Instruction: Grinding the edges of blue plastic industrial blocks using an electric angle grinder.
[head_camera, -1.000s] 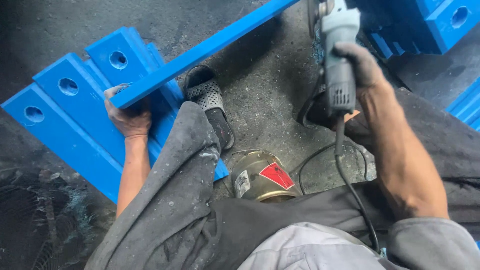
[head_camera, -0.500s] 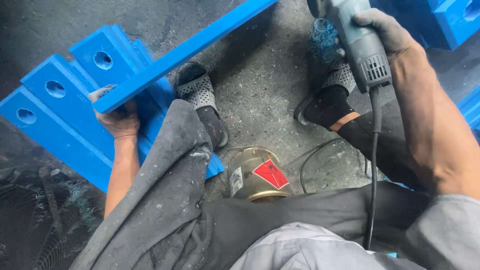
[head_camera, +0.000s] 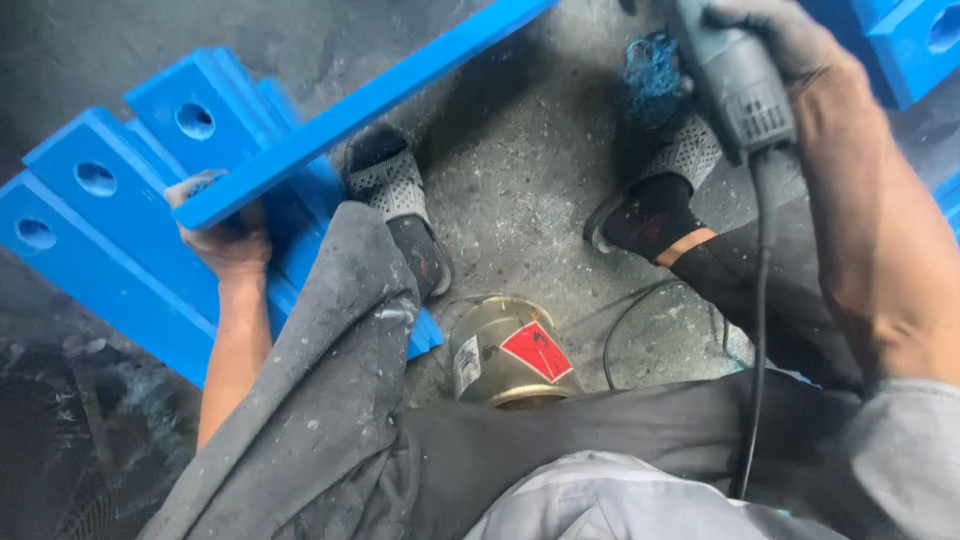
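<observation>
Left hand (head_camera: 225, 235): grip wrapped around the near end of a long blue bar (head_camera: 365, 105), fingers curled over its top edge and pressed onto the metal. The bar runs diagonally from this grip up and to the right, out past the top of the view. Its held end lies over a stack of blue plates (head_camera: 110, 215) with round holes, which rest on the concrete floor (head_camera: 520, 200) to the left.

Right hand (head_camera: 790, 50): gloved, grip closed tight around the grey body of an angle grinder (head_camera: 735, 85). The tool sits at upper right, well apart from the bar. Its head points toward the top of the frame; a patch of blue dust on the floor lies just beside it. A black cord (head_camera: 760, 300) drops from the rear of the grinder, below the grip, across the right trouser leg.

Both feet in black sandals on the floor; the left sandal (head_camera: 395, 190) sits just below the bar, near the left hand. A brass-coloured tin (head_camera: 510, 350) with a red diamond label stands between the legs. More blue parts (head_camera: 915, 45) at the top right corner.
</observation>
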